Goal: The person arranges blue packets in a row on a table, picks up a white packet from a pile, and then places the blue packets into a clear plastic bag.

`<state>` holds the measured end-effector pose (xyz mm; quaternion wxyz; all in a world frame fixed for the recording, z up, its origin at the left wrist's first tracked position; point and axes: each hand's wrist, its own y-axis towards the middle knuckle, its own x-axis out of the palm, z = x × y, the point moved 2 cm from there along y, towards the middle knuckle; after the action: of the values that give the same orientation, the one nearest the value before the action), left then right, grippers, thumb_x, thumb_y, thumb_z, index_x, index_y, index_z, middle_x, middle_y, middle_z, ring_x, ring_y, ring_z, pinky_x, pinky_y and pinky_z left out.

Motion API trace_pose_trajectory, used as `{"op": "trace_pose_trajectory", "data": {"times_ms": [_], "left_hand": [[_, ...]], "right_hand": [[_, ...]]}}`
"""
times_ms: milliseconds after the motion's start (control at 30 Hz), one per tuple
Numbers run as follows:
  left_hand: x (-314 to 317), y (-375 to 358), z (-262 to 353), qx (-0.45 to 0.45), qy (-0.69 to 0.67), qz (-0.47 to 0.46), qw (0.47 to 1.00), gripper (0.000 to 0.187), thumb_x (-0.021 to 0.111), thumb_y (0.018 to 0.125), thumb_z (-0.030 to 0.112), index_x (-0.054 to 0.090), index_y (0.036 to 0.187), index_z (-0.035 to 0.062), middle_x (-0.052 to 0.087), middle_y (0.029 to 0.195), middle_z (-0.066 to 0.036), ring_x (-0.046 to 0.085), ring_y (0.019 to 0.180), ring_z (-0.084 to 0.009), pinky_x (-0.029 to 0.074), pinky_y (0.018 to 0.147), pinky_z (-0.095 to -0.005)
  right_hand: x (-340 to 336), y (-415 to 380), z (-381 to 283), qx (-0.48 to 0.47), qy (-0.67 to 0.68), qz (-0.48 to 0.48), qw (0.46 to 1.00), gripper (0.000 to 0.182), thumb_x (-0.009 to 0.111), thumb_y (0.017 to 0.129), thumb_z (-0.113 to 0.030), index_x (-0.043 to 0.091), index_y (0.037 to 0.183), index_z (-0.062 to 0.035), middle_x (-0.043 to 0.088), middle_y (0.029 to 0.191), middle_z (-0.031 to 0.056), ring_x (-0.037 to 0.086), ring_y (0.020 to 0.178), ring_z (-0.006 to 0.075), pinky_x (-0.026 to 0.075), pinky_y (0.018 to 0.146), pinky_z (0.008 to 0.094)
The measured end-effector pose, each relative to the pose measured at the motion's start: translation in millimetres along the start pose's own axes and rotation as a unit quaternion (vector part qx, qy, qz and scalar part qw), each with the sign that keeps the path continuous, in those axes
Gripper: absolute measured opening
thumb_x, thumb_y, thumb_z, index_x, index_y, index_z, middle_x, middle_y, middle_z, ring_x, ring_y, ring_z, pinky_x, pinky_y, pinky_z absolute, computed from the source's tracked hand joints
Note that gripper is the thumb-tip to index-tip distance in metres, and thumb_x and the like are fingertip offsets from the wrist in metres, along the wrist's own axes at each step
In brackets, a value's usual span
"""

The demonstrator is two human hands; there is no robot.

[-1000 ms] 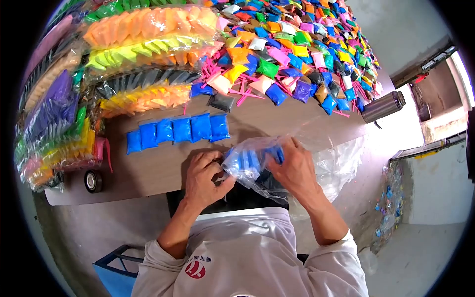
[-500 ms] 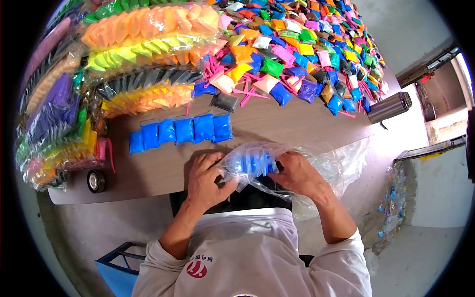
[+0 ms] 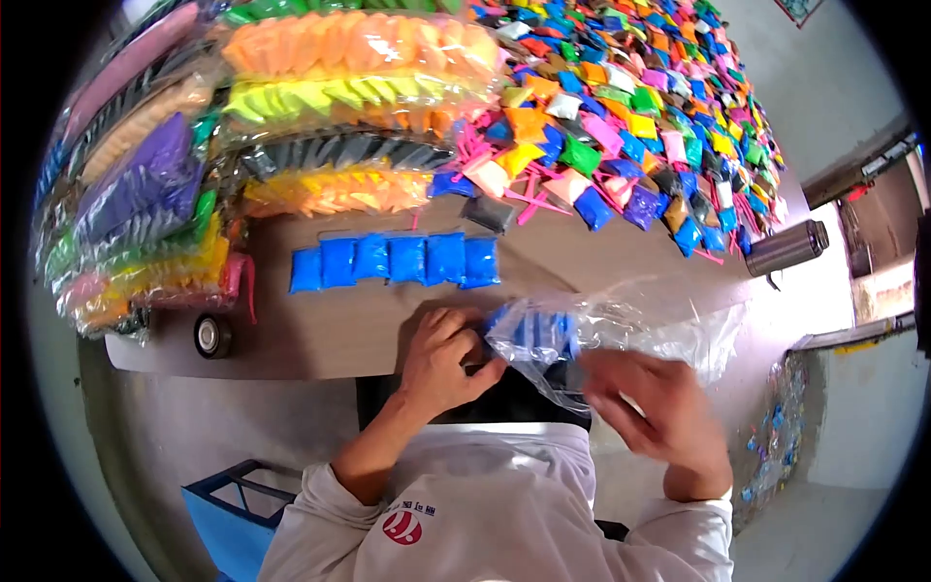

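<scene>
A clear plastic bag (image 3: 630,325) with several blue packets (image 3: 543,333) inside lies at the table's front edge. My left hand (image 3: 448,359) has its fingers curled around the left end of the bag. At the bag's lower right edge is my right hand (image 3: 655,403), blurred by motion, its fingers bent; whether they grip the plastic I cannot make out. Beyond the bag, a row of blue packets (image 3: 407,258) lies side by side on the table.
Filled bags of coloured packets (image 3: 339,107) are stacked at the left. A large heap of loose coloured packets (image 3: 621,126) covers the back right, near a steel flask (image 3: 786,247). A tape roll (image 3: 211,336) stands front left. Beside me is a blue bin (image 3: 228,524).
My right hand has moved right and down from the bag's right end, while my left hand stays at its left end. The view has shifted slightly, so the table appears further right.
</scene>
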<state>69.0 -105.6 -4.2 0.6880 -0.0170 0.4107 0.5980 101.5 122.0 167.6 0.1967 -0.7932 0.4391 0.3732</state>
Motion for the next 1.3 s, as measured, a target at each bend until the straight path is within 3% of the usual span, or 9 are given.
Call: {"op": "trace_pose_trajectory", "data": {"times_ms": [133,200,367,467,533,667,733,933,1300], "left_hand": [[0.2,-3.9,-1.3,-0.010,0.007,-0.004,1.000,0.032,0.081,0.073,0.031,0.067,0.075,0.0023,0.066,0.112,-0.013,0.060,0.104,-0.0332,0.047,0.094,-0.0441],[-1.4,-3.2,-0.2,-0.015,-0.014,-0.006,1.000,0.034,0.081,0.075,0.033,0.067,0.076,0.0018,0.065,0.112,-0.013,0.059,0.106,-0.0332,0.047,0.095,-0.0433],[-1.1,-5.3,-0.5,-0.022,-0.022,-0.001,1.000,0.028,0.082,0.073,0.028,0.070,0.077,0.0025,0.066,0.114,-0.013,0.061,0.108,-0.0329,0.047,0.096,-0.0445],[-3.7,-3.5,2.0,-0.012,-0.019,-0.002,1.000,0.031,0.082,0.073,0.029,0.066,0.071,0.0028,0.066,0.113,-0.015,0.061,0.107,-0.0339,0.047,0.096,-0.0446],[-2.2,-3.6,1.6,-0.010,-0.017,0.014,1.000,0.035,0.083,0.073,0.030,0.062,0.066,0.0031,0.066,0.112,-0.017,0.061,0.107,-0.0347,0.047,0.096,-0.0448],[-0.9,-3.5,0.8,-0.010,-0.013,0.007,1.000,0.037,0.083,0.073,0.031,0.061,0.066,0.0025,0.066,0.112,-0.017,0.061,0.107,-0.0349,0.047,0.096,-0.0445],[-1.5,-1.4,2.1,-0.012,-0.007,0.005,1.000,0.037,0.083,0.074,0.031,0.062,0.067,0.0020,0.066,0.111,-0.016,0.061,0.107,-0.0340,0.046,0.097,-0.0436],[-2.5,2.1,4.5,-0.023,-0.003,0.002,1.000,0.036,0.081,0.077,0.033,0.065,0.070,0.0012,0.066,0.110,-0.014,0.061,0.105,-0.0338,0.046,0.096,-0.0440],[-2.2,-0.1,2.7,-0.029,-0.002,-0.013,1.000,0.038,0.077,0.080,0.036,0.065,0.071,0.0012,0.065,0.113,-0.015,0.059,0.108,-0.0340,0.045,0.098,-0.0450]], "right_hand": [[-31.0,-2.3,-37.5,-0.162,0.070,0.302,0.937,0.028,0.065,0.092,-0.022,0.071,0.091,0.0055,0.070,0.074,0.0142,0.070,0.066,0.0226,0.057,0.069,0.0326],[-62.0,28.9,-62.6,-0.081,-0.075,0.298,0.948,0.022,0.061,0.094,-0.013,0.071,0.094,0.0070,0.069,0.077,0.0119,0.069,0.070,0.0181,0.056,0.071,0.0309],[-76.1,143.9,-4.6,-0.032,-0.042,-0.023,0.998,0.022,0.059,0.094,-0.013,0.071,0.105,0.0013,0.071,0.088,0.0158,0.068,0.075,0.0225,0.054,0.071,0.0329],[-19.3,194.3,67.5,-0.120,-0.103,-0.231,0.960,0.028,0.059,0.092,-0.017,0.071,0.108,0.0027,0.072,0.096,0.0173,0.069,0.087,0.0252,0.053,0.079,0.0378],[6.6,195.5,55.4,-0.036,-0.152,-0.324,0.933,0.033,0.059,0.089,-0.024,0.070,0.107,0.0020,0.070,0.099,0.0212,0.067,0.093,0.0348,0.051,0.083,0.0440],[38.6,196.7,74.5,-0.037,-0.218,-0.309,0.925,0.035,0.059,0.089,-0.025,0.065,0.111,0.0011,0.068,0.099,0.0218,0.065,0.098,0.0383,0.050,0.086,0.0458],[45.2,197.0,88.6,-0.171,-0.246,-0.244,0.922,0.039,0.060,0.088,-0.029,0.059,0.113,0.0005,0.068,0.098,0.0217,0.065,0.100,0.0401,0.049,0.088,0.0478],[67.9,202.6,72.6,0.024,-0.291,-0.282,0.914,0.042,0.068,0.083,-0.029,0.058,0.110,0.0006,0.069,0.096,0.0227,0.065,0.102,0.0407,0.050,0.089,0.0511],[38.2,221.6,75.7,-0.041,-0.273,-0.298,0.914,0.041,0.077,0.073,-0.027,0.068,0.102,0.0000,0.068,0.100,0.0201,0.066,0.100,0.0374,0.052,0.085,0.0469]]}}
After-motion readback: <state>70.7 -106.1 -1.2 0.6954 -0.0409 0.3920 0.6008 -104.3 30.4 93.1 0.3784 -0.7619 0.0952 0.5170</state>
